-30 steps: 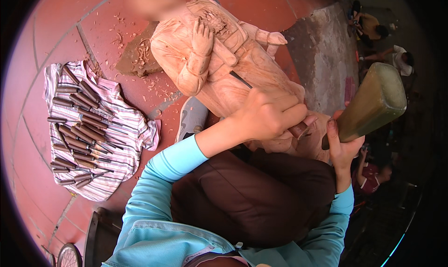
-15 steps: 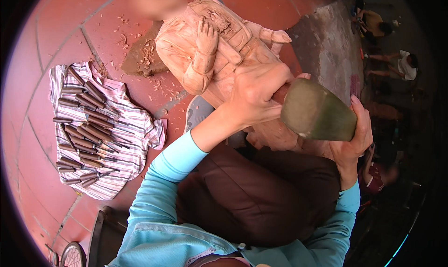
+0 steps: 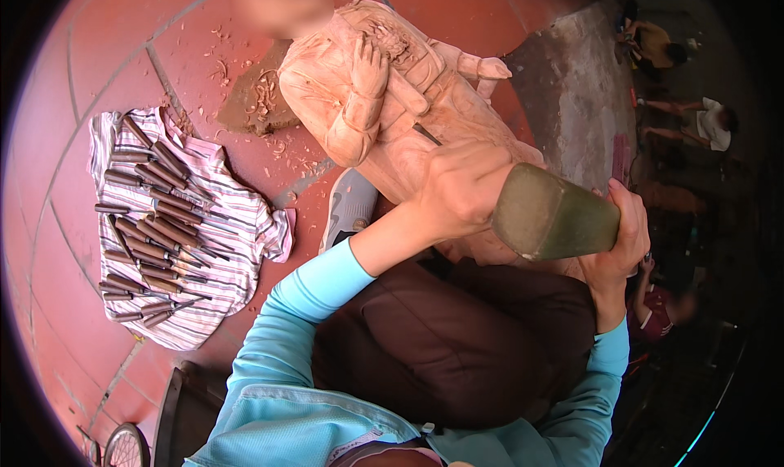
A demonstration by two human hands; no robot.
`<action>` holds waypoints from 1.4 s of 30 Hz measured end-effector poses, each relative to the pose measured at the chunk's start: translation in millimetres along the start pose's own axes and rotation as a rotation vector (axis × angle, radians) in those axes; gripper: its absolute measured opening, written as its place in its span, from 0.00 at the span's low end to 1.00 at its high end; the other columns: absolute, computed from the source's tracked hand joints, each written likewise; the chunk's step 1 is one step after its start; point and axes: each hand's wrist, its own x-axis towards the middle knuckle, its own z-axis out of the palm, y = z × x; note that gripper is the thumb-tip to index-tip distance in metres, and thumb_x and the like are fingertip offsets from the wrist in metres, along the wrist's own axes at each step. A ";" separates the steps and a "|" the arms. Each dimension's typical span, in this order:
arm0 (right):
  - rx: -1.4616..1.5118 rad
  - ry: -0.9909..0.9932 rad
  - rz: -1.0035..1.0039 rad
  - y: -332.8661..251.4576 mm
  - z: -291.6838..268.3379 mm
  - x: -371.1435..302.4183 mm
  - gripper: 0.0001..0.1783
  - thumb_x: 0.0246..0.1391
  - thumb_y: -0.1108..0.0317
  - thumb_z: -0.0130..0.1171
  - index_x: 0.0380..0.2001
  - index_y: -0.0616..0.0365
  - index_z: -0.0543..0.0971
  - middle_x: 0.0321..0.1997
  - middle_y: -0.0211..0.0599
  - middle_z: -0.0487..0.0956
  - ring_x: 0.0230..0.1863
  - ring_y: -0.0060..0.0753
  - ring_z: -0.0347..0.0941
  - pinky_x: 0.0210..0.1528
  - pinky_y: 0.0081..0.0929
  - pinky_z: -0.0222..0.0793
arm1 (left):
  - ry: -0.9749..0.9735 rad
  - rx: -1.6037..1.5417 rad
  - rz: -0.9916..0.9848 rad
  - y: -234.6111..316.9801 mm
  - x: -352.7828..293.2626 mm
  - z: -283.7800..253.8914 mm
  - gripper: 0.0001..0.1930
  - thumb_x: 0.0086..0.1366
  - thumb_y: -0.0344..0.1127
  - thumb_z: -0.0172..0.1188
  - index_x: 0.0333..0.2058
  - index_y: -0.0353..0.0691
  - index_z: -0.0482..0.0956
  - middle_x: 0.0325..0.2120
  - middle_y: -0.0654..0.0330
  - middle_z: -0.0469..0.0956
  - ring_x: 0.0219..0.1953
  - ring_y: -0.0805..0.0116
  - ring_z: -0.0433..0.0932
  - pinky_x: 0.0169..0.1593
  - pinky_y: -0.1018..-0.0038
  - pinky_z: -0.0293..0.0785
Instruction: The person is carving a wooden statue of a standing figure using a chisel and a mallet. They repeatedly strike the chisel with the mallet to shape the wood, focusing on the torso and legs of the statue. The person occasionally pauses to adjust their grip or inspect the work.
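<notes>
A carved wooden figure (image 3: 327, 100) in pale, reddish bare wood lies before me, one carved hand on its chest. My left hand (image 3: 465, 185) is closed around a chisel, whose narrow dark blade (image 3: 426, 134) points away from me at the figure's lower body. The chisel's handle is hidden by the fist and the mallet. In my right hand (image 3: 627, 232) is a greenish block-shaped mallet (image 3: 559, 212), its broad end close against the left fist. Whether mallet and chisel touch cannot be made out.
At the left, several wooden-handled chisels (image 3: 167, 230) lie on a striped shirt (image 3: 233, 291) spread over red floor tiles (image 3: 73, 304). Wood shavings (image 3: 265, 95) surround a brown slab. My grey shoe (image 3: 351, 206) is beside the figure. Other people (image 3: 710, 124) sit at the far right.
My left hand has come slightly nearer to me and turned, so the chisel blade now shows. The mallet's broad end has dropped a little, and more of my shoe is visible.
</notes>
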 end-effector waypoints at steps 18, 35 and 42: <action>-0.059 0.005 0.163 10.7 -4.8 -4.9 0.40 0.26 0.73 0.72 0.52 0.44 0.76 0.31 0.27 0.73 0.32 0.34 0.72 0.33 0.33 0.66 | -0.151 0.090 -0.124 -1.9 10.9 15.5 0.17 0.51 0.23 0.71 0.16 0.39 0.68 0.11 0.61 0.64 0.11 0.68 0.64 0.17 0.73 0.59; 0.067 0.044 0.142 5.5 -6.6 -17.2 0.40 0.25 0.70 0.72 0.52 0.39 0.78 0.29 0.25 0.71 0.27 0.31 0.69 0.28 0.30 0.65 | -0.462 0.324 -0.274 14.9 -15.2 -38.4 0.11 0.56 0.33 0.64 0.37 0.37 0.79 0.36 0.58 0.78 0.23 0.57 0.77 0.26 0.70 0.71; 0.045 0.004 0.108 3.7 -6.0 -21.2 0.38 0.27 0.68 0.72 0.51 0.39 0.79 0.29 0.25 0.71 0.27 0.30 0.69 0.28 0.29 0.65 | -0.819 0.537 -0.431 -15.9 -51.2 -75.8 0.32 0.58 0.32 0.58 0.63 0.43 0.60 0.63 0.48 0.63 0.38 0.42 0.80 0.36 0.56 0.79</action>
